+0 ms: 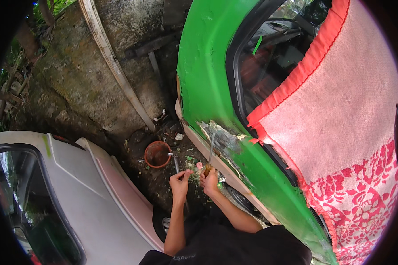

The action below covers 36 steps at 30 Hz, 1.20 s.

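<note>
My right hand (pixel 209 181) grips the amber handle of a long metal screwdriver-like tool (pixel 211 151); its shaft reaches up over a rough grey, peeled patch (pixel 225 137) on the green car body (pixel 210 79). My left hand (pixel 180 184), a little to the left, has thumb and fingers closed together; whatever is between them is too small to make out. A thin metal bar (pixel 177 164) shows behind that hand, and small pale and green scraps (pixel 191 165) lie on the dark ground below.
A pink patterned blanket (pixel 336 110) drapes over the green car's window side. A white car (pixel 75 190) stands close on the left. An orange-brown bucket (pixel 158 161) sits between the cars. Behind are a stained wall (pixel 84 79), a long leaning strip (pixel 119 75) and some plants.
</note>
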Each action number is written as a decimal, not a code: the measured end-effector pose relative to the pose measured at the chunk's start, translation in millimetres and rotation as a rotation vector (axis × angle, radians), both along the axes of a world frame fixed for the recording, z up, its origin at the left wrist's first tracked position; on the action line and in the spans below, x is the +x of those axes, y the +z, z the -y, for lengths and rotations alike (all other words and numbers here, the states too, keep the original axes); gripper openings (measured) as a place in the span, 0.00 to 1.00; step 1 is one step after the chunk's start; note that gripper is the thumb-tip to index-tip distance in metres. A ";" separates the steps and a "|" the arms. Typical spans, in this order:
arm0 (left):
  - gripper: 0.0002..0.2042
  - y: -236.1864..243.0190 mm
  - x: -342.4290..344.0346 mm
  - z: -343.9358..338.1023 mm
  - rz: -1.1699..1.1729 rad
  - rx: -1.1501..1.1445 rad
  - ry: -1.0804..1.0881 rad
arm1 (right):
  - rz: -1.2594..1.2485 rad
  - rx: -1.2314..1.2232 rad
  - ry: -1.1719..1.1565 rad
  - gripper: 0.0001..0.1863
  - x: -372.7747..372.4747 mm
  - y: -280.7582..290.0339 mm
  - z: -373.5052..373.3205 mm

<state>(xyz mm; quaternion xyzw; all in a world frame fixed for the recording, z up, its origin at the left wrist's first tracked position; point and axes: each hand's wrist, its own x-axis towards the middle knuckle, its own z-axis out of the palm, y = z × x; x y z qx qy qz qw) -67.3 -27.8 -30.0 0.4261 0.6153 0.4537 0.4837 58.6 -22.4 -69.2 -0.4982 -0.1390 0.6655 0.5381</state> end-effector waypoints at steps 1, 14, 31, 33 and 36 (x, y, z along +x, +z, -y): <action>0.12 2.8 -1.2 1.6 -0.006 -0.016 0.010 | -0.003 -0.038 0.005 0.31 -1.8 -3.1 7.9; 0.14 -0.7 -0.5 -3.2 -0.019 0.018 0.008 | -0.097 -0.013 0.030 0.33 1.0 12.7 5.2; 0.14 -11.0 -7.6 3.2 -0.060 0.024 0.026 | -0.075 0.058 -0.007 0.31 6.4 11.5 -2.8; 0.15 -10.6 -6.5 5.8 -0.058 0.007 0.028 | -0.059 0.014 0.005 0.31 8.1 1.2 11.9; 0.15 -8.5 -7.9 -1.2 -0.058 0.023 0.041 | -0.063 0.017 0.019 0.31 8.3 -8.7 4.7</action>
